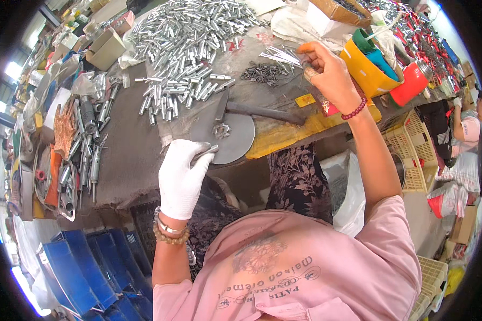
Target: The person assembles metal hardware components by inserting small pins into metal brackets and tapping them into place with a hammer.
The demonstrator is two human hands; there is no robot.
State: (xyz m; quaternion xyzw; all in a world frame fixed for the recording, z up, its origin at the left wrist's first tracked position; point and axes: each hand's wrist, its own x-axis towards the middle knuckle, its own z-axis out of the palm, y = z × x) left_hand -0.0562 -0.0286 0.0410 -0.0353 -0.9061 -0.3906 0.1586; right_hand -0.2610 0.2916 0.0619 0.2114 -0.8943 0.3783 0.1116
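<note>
Gripping left hand [183,174]: a small metal piece [206,153] is pinched between white-gloved thumb and forefinger above the desk [128,144]; one end is hidden in the grasp.
Right hand [329,74]: bare fingers are bent beside a bundle of thin pins [279,56]; whether anything is gripped cannot be told.
Grey disc [235,143]: partly covered by the left hand and the hammer [262,111].
Dark parts [265,74]: heaped near the pins, too small to be told apart.
Metal pile [193,35]: cut off at the upper edge.
</note>
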